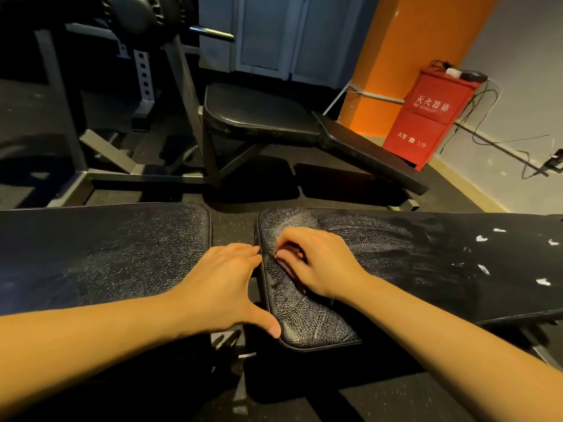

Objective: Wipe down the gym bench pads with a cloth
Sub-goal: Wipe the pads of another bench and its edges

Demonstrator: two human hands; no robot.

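Underfoot, the gym floor (396, 400) was dark speckled rubber. An orange pillar (405, 50) and a pale grey wall (524, 71) closed the far right corner. A red fire extinguisher box (423, 120) stood there with loose cables on its lid. Behind the near pads stood a second bench (259, 114) on a grey steel frame, with a plate-loaded rack (143, 32) at the upper left.

Two black padded slabs lay side by side across the foreground, with a gap of floor between them. The left pad (106, 254) was cracked vinyl, rectangular with rounded corners. The right pad (411, 269) was equally creased, streaked with smears, and torn in small white flecks toward its far right end.

The left grip (225, 284) was spread. Its fingertips touched the right pad's end edge and its thumb lay against the pad's near corner. The right grip (316, 263) was curled down on the right pad near its left end, fingers bunched over the cloth (284, 257). Only a pinkish fold of the cloth showed, beneath the knuckles and against the vinyl.
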